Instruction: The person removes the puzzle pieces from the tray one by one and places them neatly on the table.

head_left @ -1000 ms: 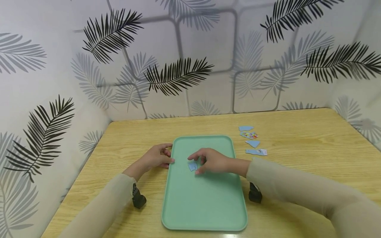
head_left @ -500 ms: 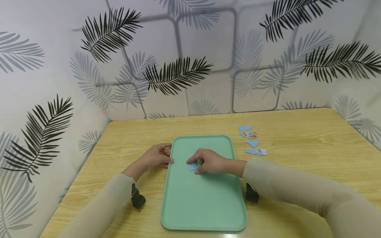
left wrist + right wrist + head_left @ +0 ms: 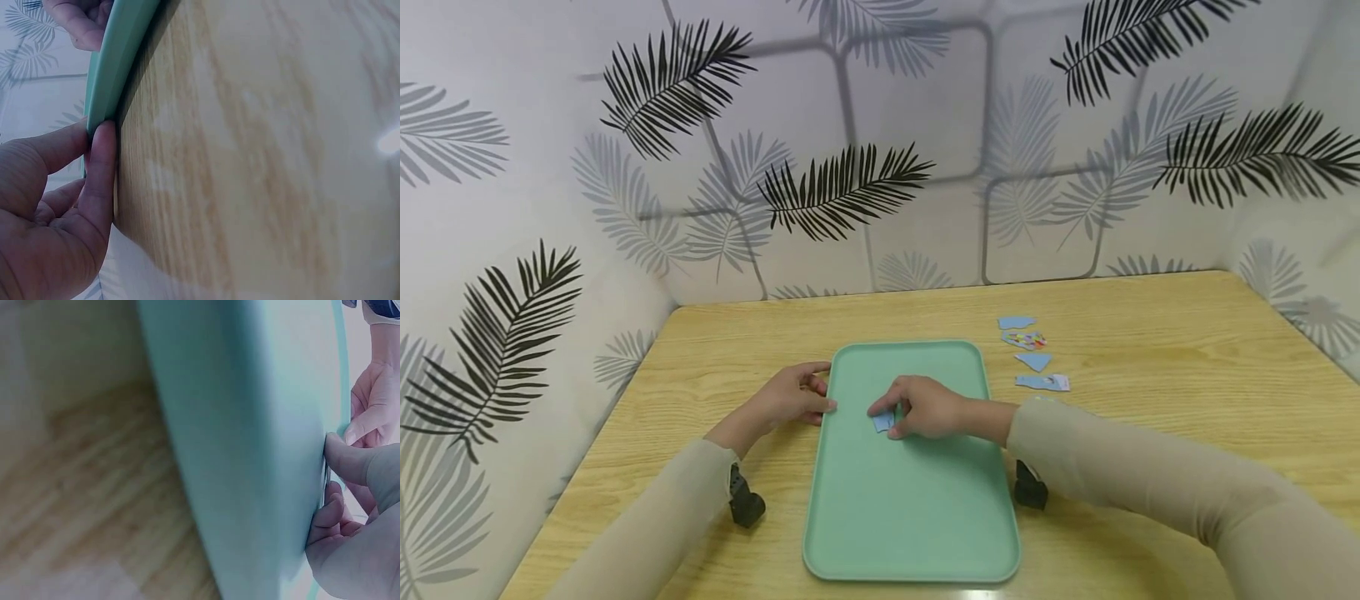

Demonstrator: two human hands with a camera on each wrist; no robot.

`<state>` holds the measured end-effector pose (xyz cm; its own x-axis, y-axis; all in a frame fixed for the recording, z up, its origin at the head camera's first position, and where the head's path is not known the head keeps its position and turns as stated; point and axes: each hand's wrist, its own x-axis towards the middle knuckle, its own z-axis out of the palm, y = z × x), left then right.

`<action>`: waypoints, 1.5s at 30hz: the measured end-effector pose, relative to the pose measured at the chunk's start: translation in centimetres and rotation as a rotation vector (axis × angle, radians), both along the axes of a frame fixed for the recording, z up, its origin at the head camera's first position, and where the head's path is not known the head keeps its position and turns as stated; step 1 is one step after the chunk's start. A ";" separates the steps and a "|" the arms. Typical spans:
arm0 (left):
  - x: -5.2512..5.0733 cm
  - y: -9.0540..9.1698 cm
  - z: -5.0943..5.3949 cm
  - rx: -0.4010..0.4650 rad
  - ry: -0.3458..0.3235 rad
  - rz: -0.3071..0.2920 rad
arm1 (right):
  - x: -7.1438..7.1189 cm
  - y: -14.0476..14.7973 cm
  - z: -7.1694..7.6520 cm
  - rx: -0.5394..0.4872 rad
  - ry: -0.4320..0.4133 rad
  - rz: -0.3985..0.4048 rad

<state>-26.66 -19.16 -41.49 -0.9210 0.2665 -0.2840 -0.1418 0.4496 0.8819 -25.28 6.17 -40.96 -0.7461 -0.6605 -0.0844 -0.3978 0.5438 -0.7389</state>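
Observation:
A mint-green tray (image 3: pixel 910 517) lies on the wooden table in the head view. At its left side my left hand (image 3: pixel 790 393) holds the rim; in the left wrist view the thumb and a finger pinch the tray edge (image 3: pixel 119 62). Over the upper middle of the tray, my right hand (image 3: pixel 931 407) pinches a small light-blue puzzle piece (image 3: pixel 883 424) between thumb and index finger. The piece lies flat on the tray or nearly so, partly covered by the fingers. In the right wrist view, the right hand (image 3: pixel 359 519) shows with curled fingers close to the tray surface.
Right of the tray, several puzzle pieces lie in a column on the wooden table (image 3: pixel 1150 367): a plain blue one (image 3: pixel 1017 322), a multicoloured one (image 3: pixel 1025 339), a triangular one (image 3: pixel 1034 361) and a long one (image 3: pixel 1042 382). A leaf-patterned wall (image 3: pixel 925 225) stands behind.
My right hand's fingers have come in slightly and settled on the small puzzle piece. The left hand stays on the tray rim, and the tray keeps its place.

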 end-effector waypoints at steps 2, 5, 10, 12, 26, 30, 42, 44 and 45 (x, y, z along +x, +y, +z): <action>0.1 0.0 0.1 0.001 0.000 0.001 | -0.1 -0.1 0.1 0.001 -0.012 -0.005; 0.2 0.0 0.3 0.003 -0.001 0.005 | -0.2 -0.1 0.2 -0.008 -0.032 -0.017; 0.3 0.0 0.3 0.009 -0.003 0.001 | -0.1 0.2 0.4 -0.038 -0.044 -0.030; 0.2 0.0 0.3 0.009 -0.004 -0.001 | 0.0 0.3 0.4 -0.048 -0.046 -0.032; 0.1 0.1 0.1 0.012 -0.010 0.006 | 0.8 1.2 0.4 -0.084 -0.048 -0.080; 0.1 0.0 0.2 0.008 -0.006 0.001 | 1.2 1.8 0.5 -0.085 -0.024 -0.096; 0.1 -0.1 0.1 0.012 -0.008 -0.003 | 2.7 4.9 1.9 -0.105 0.012 -0.089; 0.1 -0.1 0.1 0.015 -0.008 -0.007 | 2.9 5.6 1.9 -0.102 0.012 -0.095; 0.1 -0.1 0.1 0.017 -0.009 -0.008 | 3.0 5.9 2.0 -0.101 0.010 -0.102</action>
